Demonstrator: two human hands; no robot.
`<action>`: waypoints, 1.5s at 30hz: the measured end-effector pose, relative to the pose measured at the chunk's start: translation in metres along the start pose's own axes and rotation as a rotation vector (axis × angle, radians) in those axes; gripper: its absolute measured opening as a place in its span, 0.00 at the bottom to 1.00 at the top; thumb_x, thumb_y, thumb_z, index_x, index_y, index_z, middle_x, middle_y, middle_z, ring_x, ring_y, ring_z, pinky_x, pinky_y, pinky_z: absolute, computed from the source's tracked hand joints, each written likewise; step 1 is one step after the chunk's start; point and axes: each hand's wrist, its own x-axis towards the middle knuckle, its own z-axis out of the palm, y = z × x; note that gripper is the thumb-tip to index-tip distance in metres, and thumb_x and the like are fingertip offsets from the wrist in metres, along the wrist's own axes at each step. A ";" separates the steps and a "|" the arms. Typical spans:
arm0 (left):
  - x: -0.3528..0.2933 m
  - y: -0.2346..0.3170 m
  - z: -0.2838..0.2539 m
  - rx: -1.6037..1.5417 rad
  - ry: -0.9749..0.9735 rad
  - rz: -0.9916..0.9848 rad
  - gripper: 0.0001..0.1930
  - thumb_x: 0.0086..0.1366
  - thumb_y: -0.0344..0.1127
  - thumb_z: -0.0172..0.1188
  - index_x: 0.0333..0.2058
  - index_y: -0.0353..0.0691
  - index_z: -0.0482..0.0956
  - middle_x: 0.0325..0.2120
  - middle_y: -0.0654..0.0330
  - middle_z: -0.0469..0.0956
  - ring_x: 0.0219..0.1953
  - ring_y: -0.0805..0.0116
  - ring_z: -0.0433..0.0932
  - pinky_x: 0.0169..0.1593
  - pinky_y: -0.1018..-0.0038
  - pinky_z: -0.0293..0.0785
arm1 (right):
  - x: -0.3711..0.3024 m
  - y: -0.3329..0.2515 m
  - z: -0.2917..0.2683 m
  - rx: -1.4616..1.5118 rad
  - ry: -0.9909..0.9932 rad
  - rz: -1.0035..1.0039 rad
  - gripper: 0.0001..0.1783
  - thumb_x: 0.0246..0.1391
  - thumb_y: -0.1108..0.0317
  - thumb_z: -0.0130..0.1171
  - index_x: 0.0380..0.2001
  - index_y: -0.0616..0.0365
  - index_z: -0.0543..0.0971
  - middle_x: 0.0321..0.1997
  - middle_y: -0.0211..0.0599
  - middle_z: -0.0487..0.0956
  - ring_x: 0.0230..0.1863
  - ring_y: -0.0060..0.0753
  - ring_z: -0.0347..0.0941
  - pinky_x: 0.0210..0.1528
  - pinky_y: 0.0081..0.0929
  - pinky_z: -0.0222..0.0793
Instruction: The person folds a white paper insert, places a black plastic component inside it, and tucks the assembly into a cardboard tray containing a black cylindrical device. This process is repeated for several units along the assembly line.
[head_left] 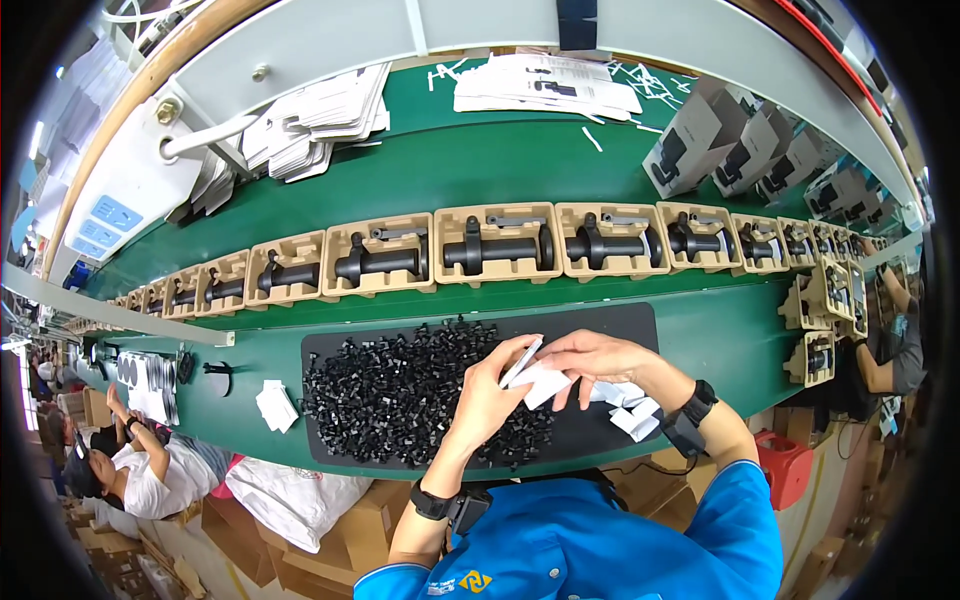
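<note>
My left hand [487, 400] is closed around a small stack of white paper slips [523, 361], seen nearly edge-on. My right hand [603, 362] reaches across from the right, its fingers on a white slip [546, 385] spread out below the stack. Its fingertips partly hide the slip. Both hands are above a dark mat [620, 325]. Under and left of my left hand lies a wide heap of small black clip-like parts [390, 390]. More loose white slips [632, 412] lie by my right wrist.
Tan moulded trays [497, 270] with black cylindrical parts run in a row across the green bench. Grey printed boxes [697, 137] stand at the back right, flat printed sheets [545, 85] at the back. Other people sit left and right; a red stool [783, 470] is at right.
</note>
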 end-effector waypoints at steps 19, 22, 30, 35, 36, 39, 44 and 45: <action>0.004 -0.031 -0.017 -0.418 0.043 -0.287 0.23 0.56 0.23 0.57 0.52 0.36 0.69 0.36 0.59 0.76 0.30 0.79 0.74 0.23 0.82 0.76 | 0.036 -0.023 -0.006 -0.829 0.213 -0.277 0.11 0.47 0.63 0.63 0.26 0.62 0.79 0.21 0.34 0.79 0.24 0.21 0.73 0.28 0.22 0.68; -0.007 -0.045 -0.036 -0.394 0.288 -0.262 0.22 0.57 0.23 0.57 0.52 0.36 0.69 0.37 0.61 0.77 0.30 0.80 0.74 0.24 0.82 0.76 | 0.064 -0.022 -0.060 -0.714 0.579 -0.276 0.10 0.51 0.62 0.60 0.29 0.58 0.81 0.21 0.30 0.79 0.19 0.17 0.73 0.17 0.19 0.66; -0.064 -0.070 -0.084 -0.625 0.392 -0.409 0.23 0.60 0.30 0.55 0.55 0.34 0.64 0.38 0.56 0.75 0.35 0.67 0.77 0.25 0.72 0.80 | 0.142 -0.007 -0.115 -1.677 1.377 -0.315 0.17 0.50 0.59 0.56 0.14 0.57 0.78 0.16 0.45 0.77 0.20 0.44 0.76 0.24 0.35 0.72; -0.093 -0.078 -0.110 -0.602 0.472 -0.425 0.23 0.61 0.32 0.56 0.54 0.34 0.65 0.38 0.55 0.75 0.35 0.67 0.77 0.25 0.73 0.80 | 0.181 0.008 -0.145 -1.717 1.423 -0.032 0.14 0.51 0.60 0.52 0.18 0.55 0.78 0.18 0.41 0.78 0.22 0.41 0.77 0.24 0.33 0.72; -0.099 -0.078 -0.115 -0.603 0.491 -0.425 0.22 0.61 0.32 0.55 0.54 0.34 0.65 0.38 0.55 0.75 0.36 0.67 0.77 0.25 0.73 0.80 | 0.187 0.012 -0.149 -1.719 1.441 -0.055 0.14 0.52 0.60 0.52 0.19 0.54 0.78 0.19 0.40 0.78 0.23 0.40 0.77 0.25 0.33 0.73; -0.113 -0.072 -0.128 -0.593 0.522 -0.441 0.22 0.61 0.32 0.54 0.54 0.34 0.66 0.39 0.55 0.75 0.37 0.67 0.77 0.26 0.73 0.80 | 0.197 0.009 -0.149 -1.772 1.423 0.010 0.14 0.53 0.59 0.51 0.20 0.52 0.80 0.22 0.38 0.79 0.25 0.37 0.78 0.27 0.32 0.74; -0.134 -0.059 -0.147 -0.736 0.472 -0.468 0.24 0.63 0.35 0.51 0.56 0.35 0.61 0.40 0.53 0.75 0.39 0.64 0.76 0.29 0.69 0.81 | 0.170 -0.028 -0.105 -1.800 1.358 0.198 0.17 0.49 0.52 0.55 0.31 0.55 0.79 0.21 0.34 0.79 0.25 0.36 0.78 0.24 0.30 0.72; -0.137 -0.059 -0.151 -0.837 0.452 -0.478 0.24 0.64 0.36 0.50 0.57 0.36 0.60 0.40 0.53 0.74 0.40 0.63 0.77 0.29 0.69 0.81 | 0.164 -0.035 -0.090 -1.788 1.413 0.154 0.20 0.47 0.51 0.57 0.35 0.56 0.78 0.21 0.34 0.79 0.23 0.37 0.78 0.23 0.31 0.72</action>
